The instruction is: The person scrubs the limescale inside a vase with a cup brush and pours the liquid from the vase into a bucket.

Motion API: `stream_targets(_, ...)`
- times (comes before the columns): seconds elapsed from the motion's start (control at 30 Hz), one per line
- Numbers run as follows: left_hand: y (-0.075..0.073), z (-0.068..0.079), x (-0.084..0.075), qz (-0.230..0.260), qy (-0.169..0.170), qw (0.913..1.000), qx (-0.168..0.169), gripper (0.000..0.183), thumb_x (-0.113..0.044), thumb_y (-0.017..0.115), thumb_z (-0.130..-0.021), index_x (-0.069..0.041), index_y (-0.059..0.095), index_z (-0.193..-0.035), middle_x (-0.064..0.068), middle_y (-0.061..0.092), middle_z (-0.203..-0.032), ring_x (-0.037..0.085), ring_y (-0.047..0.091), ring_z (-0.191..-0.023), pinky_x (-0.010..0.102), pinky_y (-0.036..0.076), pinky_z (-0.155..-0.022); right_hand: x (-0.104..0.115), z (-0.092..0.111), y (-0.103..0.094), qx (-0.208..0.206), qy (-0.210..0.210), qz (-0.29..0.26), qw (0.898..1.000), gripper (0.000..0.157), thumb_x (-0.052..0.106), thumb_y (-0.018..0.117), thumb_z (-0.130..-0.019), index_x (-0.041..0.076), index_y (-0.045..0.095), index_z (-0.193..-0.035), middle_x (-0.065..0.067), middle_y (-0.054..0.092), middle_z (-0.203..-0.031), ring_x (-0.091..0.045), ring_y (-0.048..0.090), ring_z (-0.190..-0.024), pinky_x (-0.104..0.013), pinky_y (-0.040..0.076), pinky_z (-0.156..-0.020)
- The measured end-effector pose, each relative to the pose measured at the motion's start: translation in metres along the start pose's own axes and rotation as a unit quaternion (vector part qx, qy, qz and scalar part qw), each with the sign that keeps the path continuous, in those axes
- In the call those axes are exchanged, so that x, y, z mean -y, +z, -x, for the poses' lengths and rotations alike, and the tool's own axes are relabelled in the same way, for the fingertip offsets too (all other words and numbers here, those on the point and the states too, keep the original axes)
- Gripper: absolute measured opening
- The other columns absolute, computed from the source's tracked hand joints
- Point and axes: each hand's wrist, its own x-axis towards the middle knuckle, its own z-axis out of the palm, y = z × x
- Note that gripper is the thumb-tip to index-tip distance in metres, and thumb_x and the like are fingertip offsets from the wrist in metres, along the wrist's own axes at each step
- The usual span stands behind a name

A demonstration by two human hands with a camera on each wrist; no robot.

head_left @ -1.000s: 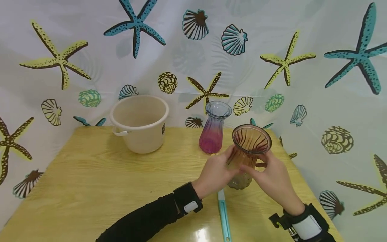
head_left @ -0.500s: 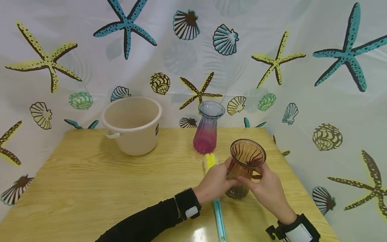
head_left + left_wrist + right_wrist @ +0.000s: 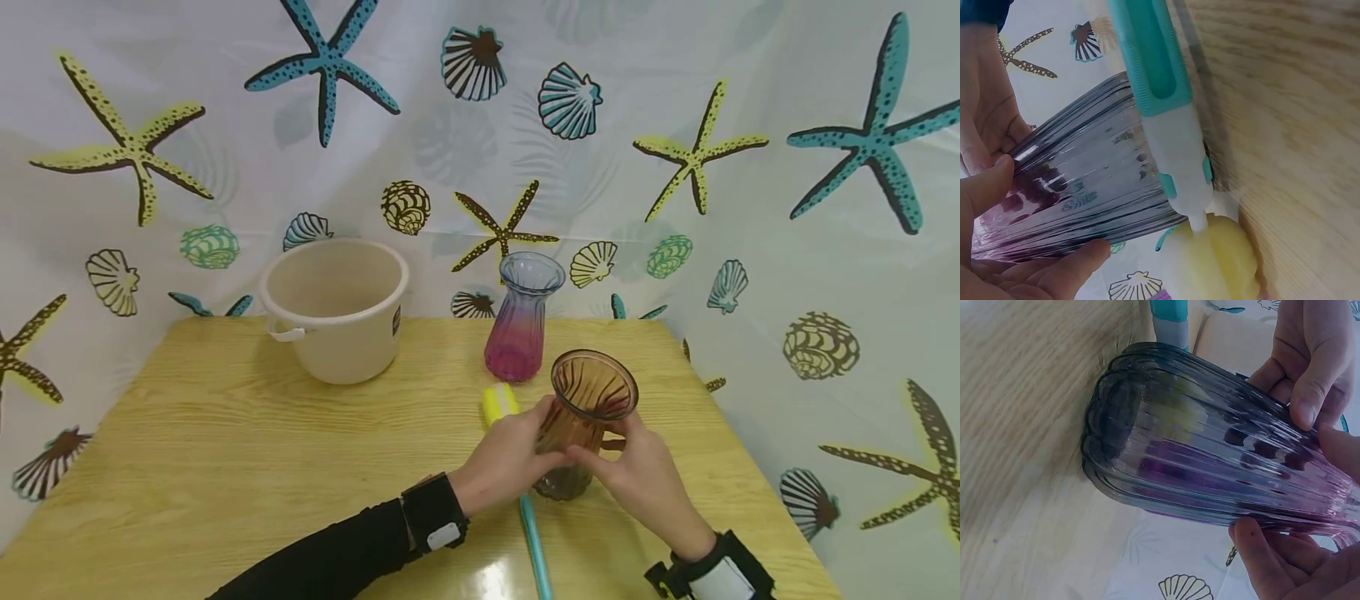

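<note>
An amber ribbed glass vase (image 3: 572, 432) with a flared dark rim stands nearly upright in both hands, its base close over the table. My left hand (image 3: 497, 460) grips its left side below the rim, fingers and thumb curved round it. From the right, my right hand (image 3: 645, 473) grips the same part, the thumbs nearly meeting in front. In both wrist views the vase (image 3: 1166, 437) looks greyish to purple. A sponge brush with a teal handle (image 3: 534, 546) and yellow head (image 3: 499, 402) lies beside the base, partly hidden by my left hand; the left wrist view shows its handle (image 3: 1154, 56) close up.
A second glass vase (image 3: 517, 333), blue above and pink below, stands farther back on the wooden table (image 3: 247, 467). A cream bucket (image 3: 345, 350) with a handle stands at the back left. A cloth (image 3: 480, 125) printed with starfish and shells hangs behind.
Both hands have brought the amber vase down and toward me, then slightly left. The brush's yellow head, mostly hidden earlier, now shows and has shifted left.
</note>
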Motion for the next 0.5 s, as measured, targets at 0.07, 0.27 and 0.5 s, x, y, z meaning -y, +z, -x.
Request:
stream_targets(0.07,-0.005,0.005,0.003,-0.001,-0.004,1.0000,0.000,0.080,-0.052,0.060,-0.088,-0.016,0.025,-0.150,0.006,0.064,-0.120,0.002,0.058,-0.091,0.025,0.054,-0.070,0.005,-0.002,0.003,0.006,-0.003,0.005,1.000,0.082,0.049,0.076,-0.075,0.015,0.037,-0.138,-0.015,0.060,-0.121,-0.023,0.061,-0.095,-0.042,0.058,-0.066)
stream_targets(0.27,-0.018,0.017,0.009,-0.006,-0.007,1.0000,-0.004,0.076,-0.052,0.059,-0.088,-0.016,0.028,-0.148,0.007,0.062,-0.121,0.008,0.055,-0.102,0.031,0.054,-0.078,0.014,-0.008,0.013,0.028,-0.024,0.027,0.999,0.077,0.054,0.074,-0.075,0.010,0.048,-0.132,-0.012,0.064,-0.115,-0.018,0.061,-0.092,-0.041,0.057,-0.067)
stream_targets(0.5,-0.027,0.028,0.014,-0.012,-0.004,0.9999,0.002,0.073,-0.044,0.063,-0.089,-0.017,0.027,-0.147,0.006,0.062,-0.120,0.005,0.054,-0.099,0.027,0.053,-0.074,0.019,-0.014,0.022,0.050,-0.065,0.015,0.997,0.077,0.051,0.077,-0.073,0.010,0.048,-0.131,-0.008,0.062,-0.118,-0.017,0.057,-0.099,-0.046,0.055,-0.074)
